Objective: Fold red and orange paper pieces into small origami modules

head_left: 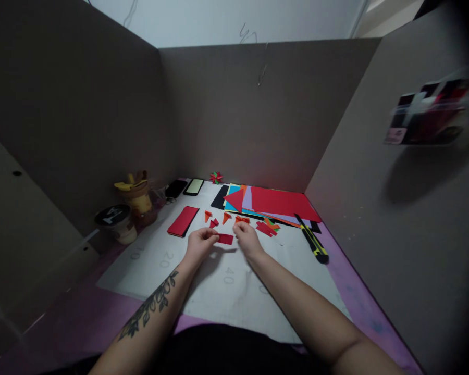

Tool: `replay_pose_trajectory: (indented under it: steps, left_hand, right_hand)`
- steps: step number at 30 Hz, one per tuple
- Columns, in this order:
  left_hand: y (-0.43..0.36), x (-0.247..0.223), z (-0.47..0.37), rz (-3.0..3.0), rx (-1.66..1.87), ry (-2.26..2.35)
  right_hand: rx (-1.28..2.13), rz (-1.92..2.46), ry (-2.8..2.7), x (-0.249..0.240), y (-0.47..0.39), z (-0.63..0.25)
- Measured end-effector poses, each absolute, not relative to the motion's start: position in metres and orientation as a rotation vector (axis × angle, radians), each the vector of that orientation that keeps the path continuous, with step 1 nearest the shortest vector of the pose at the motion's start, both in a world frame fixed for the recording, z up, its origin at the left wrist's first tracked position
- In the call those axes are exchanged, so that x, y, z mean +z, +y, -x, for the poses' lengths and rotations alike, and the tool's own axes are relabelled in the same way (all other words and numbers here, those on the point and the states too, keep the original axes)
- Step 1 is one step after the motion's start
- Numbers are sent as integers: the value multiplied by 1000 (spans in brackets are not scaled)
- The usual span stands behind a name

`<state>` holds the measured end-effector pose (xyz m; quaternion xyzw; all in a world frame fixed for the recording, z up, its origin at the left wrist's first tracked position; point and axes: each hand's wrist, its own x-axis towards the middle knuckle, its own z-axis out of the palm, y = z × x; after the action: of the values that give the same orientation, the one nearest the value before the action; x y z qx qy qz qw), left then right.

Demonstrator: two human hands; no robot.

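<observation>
Between finger and thumb of my left hand (202, 243) is a small strip of red paper (225, 239), raised slightly over the mat. My right hand (247, 238) is closed, its curled fingertips right beside the strip's right end; whether it touches the strip or pinches something small I cannot tell. Just beyond my hands lie folded orange paper pieces (226, 217) and a small folded red piece (214, 223). Right of my right hand lie loose red paper pieces (266, 229) and orange and green ones (272, 224).
A stack of red paper (183, 221) lies left. Coloured sheets (285, 203) lie at the back right, near a yellow-black utility knife (315, 242). A red-green paper star (216, 177), phone (194, 187), lidded cup (119, 224) and tool pot (136, 198) stand along the walled edges.
</observation>
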<state>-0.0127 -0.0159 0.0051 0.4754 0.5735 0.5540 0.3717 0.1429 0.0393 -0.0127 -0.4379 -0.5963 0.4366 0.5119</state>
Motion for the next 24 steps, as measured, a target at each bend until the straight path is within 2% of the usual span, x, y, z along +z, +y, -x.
replay_pose_trajectory:
  steps: [6, 19, 24]
  left_hand:
    - [-14, 4, 14, -1131, 1410, 1442]
    - [-19, 7, 10, -1291, 1375, 1460]
    - [-19, 7, 7, -1299, 1396, 1470]
  right_hand:
    - [1205, 1099, -1312, -7, 42, -153]
    - [776, 925, -1852, -8, 33, -142]
    - [738, 1003, -1804, -15, 34, -134]
